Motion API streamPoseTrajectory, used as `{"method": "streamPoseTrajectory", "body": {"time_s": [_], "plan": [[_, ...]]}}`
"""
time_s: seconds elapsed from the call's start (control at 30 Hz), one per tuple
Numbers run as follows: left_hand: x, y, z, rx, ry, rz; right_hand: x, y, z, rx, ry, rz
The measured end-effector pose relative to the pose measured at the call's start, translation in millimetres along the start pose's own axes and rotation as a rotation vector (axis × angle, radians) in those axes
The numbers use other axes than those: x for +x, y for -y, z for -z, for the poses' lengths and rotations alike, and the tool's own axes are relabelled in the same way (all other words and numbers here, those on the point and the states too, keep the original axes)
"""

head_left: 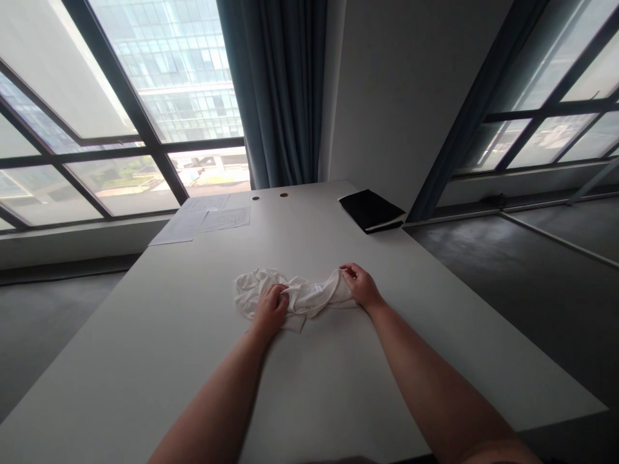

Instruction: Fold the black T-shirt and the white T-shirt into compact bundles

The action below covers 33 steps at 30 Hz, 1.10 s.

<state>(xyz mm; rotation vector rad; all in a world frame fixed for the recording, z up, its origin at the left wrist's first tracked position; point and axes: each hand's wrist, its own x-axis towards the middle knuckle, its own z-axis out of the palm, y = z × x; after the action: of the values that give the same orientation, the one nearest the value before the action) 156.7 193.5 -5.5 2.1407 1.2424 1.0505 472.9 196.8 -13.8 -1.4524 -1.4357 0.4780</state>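
Note:
A crumpled white garment (309,295) lies across the middle of the white table (300,399). It looks like a shirt, bunched up at its left end and more stretched out toward the right. My left hand (271,308) rests on the bunched part with its fingers closed on the fabric. At the garment's right end, my right hand (360,285) pinches the edge of the cloth between thumb and fingers, slightly raised. Folds hide most of the garment's shape.
Several paper sheets (193,222) lie at the table's far left. A black folder (371,210) sits near the far right edge. Two round cable holes (284,195) are at the back. Blue curtains (278,90) and windows stand behind.

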Motion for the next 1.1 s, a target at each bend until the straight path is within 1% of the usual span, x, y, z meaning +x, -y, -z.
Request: {"method": "streamPoseTrajectory", "body": {"time_s": [0.2,0.33,0.4,0.5,0.63,0.73,0.83,0.9,0.97,1.03,1.1], "plan": [[0,0,0.2,-0.03,-0.022,0.021,-2,1,-1,-0.007,0.043,0.013],[-2,-4,2.3,-0.031,-0.062,0.098,-2,-1,-1,-0.019,0.042,0.015],[-3,-6,3.8,-0.017,-0.098,0.167,-1,-1,-1,-0.021,0.027,0.022],[-2,-5,6.5,0.003,-0.184,0.255,-1,-2,-1,-0.011,0.023,0.036],[0,3,14.2,0.005,-0.29,0.298,-2,-2,0,-0.079,0.044,0.059],[3,13,25.2,0.011,-0.338,0.315,-2,-3,-2,-0.177,0.097,0.128],[6,23,38.2,0.013,-0.365,0.34,-2,-4,-4,-0.24,0.227,0.173],[7,29,46.1,0.018,-0.344,0.345,-3,-3,-5,-0.256,0.299,0.175],[4,33,53.0,0.028,-0.252,0.307,-4,-2,-4,-0.25,0.339,0.17],[-4,37,58.6,0.052,-0.083,0.183,-7,2,-2,-0.228,0.369,0.165],[-15,39,62.8,0.092,0.105,0.017,-9,8,0,-0.183,0.397,0.165]]}}
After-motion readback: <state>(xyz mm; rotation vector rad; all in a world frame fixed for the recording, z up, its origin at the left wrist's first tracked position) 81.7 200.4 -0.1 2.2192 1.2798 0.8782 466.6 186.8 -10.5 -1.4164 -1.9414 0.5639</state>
